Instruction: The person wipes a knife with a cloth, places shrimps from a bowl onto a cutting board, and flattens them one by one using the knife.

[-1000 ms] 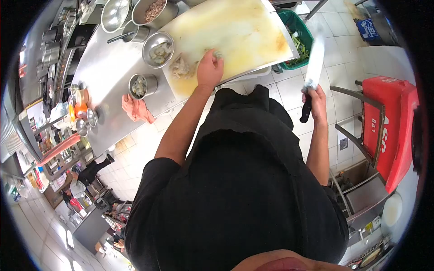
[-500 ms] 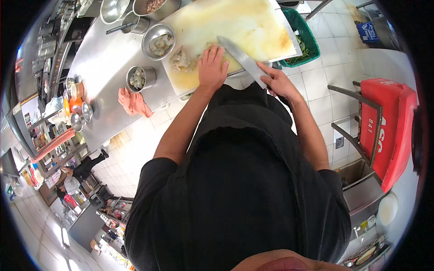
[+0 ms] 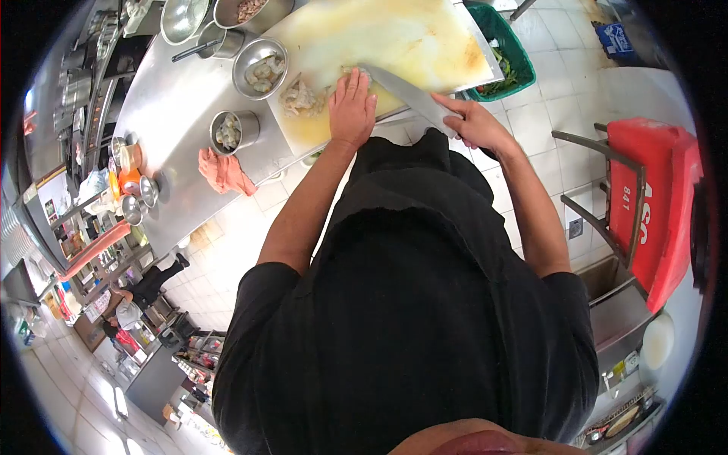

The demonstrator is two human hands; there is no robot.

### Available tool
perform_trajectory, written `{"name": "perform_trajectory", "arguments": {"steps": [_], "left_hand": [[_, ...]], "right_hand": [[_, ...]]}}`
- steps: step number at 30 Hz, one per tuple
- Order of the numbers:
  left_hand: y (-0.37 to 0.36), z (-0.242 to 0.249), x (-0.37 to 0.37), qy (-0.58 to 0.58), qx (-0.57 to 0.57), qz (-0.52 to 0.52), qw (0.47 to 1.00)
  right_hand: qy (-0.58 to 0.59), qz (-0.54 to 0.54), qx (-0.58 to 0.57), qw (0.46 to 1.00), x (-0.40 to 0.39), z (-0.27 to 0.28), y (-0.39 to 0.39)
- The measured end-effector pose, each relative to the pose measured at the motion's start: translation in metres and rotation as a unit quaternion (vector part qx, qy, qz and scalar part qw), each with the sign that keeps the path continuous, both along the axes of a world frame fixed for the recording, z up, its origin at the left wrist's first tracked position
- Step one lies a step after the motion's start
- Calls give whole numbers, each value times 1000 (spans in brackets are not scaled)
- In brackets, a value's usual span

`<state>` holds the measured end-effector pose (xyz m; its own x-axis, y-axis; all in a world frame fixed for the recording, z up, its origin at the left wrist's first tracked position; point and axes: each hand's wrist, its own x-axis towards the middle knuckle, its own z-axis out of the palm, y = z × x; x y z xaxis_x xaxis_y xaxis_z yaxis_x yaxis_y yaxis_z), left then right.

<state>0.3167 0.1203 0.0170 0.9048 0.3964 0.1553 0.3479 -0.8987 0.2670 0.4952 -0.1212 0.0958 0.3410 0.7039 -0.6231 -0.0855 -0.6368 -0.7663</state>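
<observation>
My left hand lies flat on the cutting board, fingers stretched out. Under its fingertips is a pale piece that looks like a shrimp, mostly covered. My right hand grips a large kitchen knife by its handle. The knife's tip end is at the left fingertips, its blade crossing the board's near edge. Left of my left hand, a heap of peeled-looking shrimp or shells sits on the board. Shrimp fill part of a metal bowl by the board's left edge.
On the steel table stand a metal container of grey pieces and a pink cloth. More pots are behind. A green bin stands right of the board, a red chair farther right. Another person is in the distance.
My right hand has shifted slightly right and away from me, and the knife blade lies at a shallower angle, its tip closer to my left fingers. My left hand stays flat in nearly the same place.
</observation>
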Motion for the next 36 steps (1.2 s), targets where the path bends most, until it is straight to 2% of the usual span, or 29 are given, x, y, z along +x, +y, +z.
{"name": "perform_trajectory", "arguments": {"steps": [6,9,12,16,19,22,25,36], "left_hand": [[0,-3,0,-8,2,-9,1000],[0,-5,0,-12,6,-8,1000],[-2,-6,-1,-18,3,-8,1000],[0,0,-2,-5,-46,-5,999],[4,-3,-2,-43,-26,-8,999],[11,-4,3,-102,-60,3,993],[11,0,9,-151,-63,19,986],[30,-2,18,-137,-90,10,986]], "right_hand": [[-32,2,-6,999,-2,14,10],[-55,37,-9,998,-9,32,-1],[-153,32,106,982,-26,2,-17],[-195,89,23,976,-30,21,-35],[-234,101,11,967,-34,36,-54],[-204,54,-20,977,-28,49,-53],[-250,48,23,967,-31,36,-45],[-291,105,-86,947,-46,57,-33]]}}
